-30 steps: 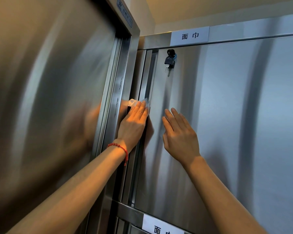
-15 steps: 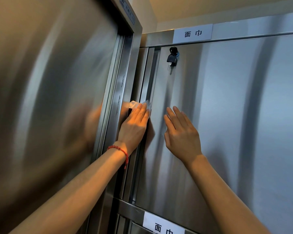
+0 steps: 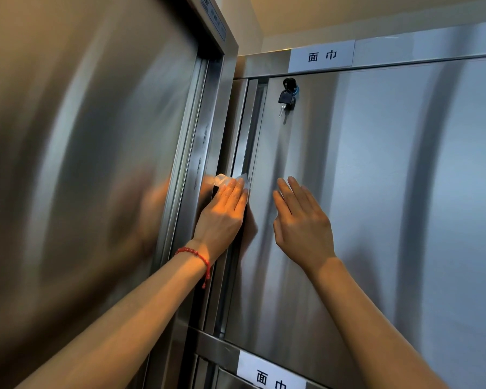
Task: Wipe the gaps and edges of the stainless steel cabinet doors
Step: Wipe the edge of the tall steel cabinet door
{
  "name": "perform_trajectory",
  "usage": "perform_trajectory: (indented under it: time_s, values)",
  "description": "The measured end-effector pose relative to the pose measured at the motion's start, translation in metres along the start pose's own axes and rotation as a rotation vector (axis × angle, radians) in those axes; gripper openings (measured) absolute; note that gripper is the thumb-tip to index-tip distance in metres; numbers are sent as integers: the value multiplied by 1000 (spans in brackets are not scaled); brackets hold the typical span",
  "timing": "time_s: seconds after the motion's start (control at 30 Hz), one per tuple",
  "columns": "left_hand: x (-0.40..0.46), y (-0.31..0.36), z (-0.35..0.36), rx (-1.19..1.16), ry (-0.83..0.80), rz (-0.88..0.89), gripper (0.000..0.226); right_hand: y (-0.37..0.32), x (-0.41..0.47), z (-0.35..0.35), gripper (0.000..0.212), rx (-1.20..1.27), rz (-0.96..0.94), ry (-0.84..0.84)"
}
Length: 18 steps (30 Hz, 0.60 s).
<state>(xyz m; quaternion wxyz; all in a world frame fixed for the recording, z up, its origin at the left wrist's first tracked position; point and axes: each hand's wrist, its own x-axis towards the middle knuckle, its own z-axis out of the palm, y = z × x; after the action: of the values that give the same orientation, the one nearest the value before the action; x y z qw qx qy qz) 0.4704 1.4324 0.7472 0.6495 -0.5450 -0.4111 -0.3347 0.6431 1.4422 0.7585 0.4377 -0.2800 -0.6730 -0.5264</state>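
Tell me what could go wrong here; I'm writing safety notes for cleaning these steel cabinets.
The left hand presses a wipe into the narrow gap beside the door; fingers could get pinched or scraped on the metal edge. The right hand lies flat on the door, so pushing might shift it towards those fingers. The keys hang above, easy to knock.

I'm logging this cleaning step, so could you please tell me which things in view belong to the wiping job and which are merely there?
In use:
- white wipe, pressed by the left hand
- gap at the door's edge
- cabinet door, with the right hand flat on it

Merely there:
- keys in the lock
- upper label
- lower label
- red bracelet
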Motion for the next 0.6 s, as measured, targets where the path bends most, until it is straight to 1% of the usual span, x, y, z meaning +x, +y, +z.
perform_trajectory:
  time_s: [0.03, 0.07, 0.17, 0.23, 0.27, 0.33, 0.47, 0.6]
  values:
    - [0, -2, -1, 1, -13, 0, 33, 0, 0, 0, 44, 0, -1, 0]
    - [0, -3, 0, 4, -32, 3, 38, 0, 0, 0, 44, 1, -1, 0]
    - [0, -1, -1, 46, -20, 28, 34, 0, -1, 0, 45, 4, 3, -8]
    - [-1, 2, -3, 40, -41, 7, 46, 0, -1, -1, 46, 8, 3, -12]
    - [-2, 3, -4, 50, -55, -2, 48, 0, -1, -1, 45, 9, 3, -11]
    - [-6, 5, -5, 47, -54, -8, 47, -1, -1, -1, 45, 10, 1, -5]
    - [-9, 8, -5, 28, -38, -6, 38, 0, -1, -1, 44, 2, -4, 2]
    - [-5, 5, -6, 12, -76, -16, 48, 0, -1, -1, 44, 7, -5, 2]
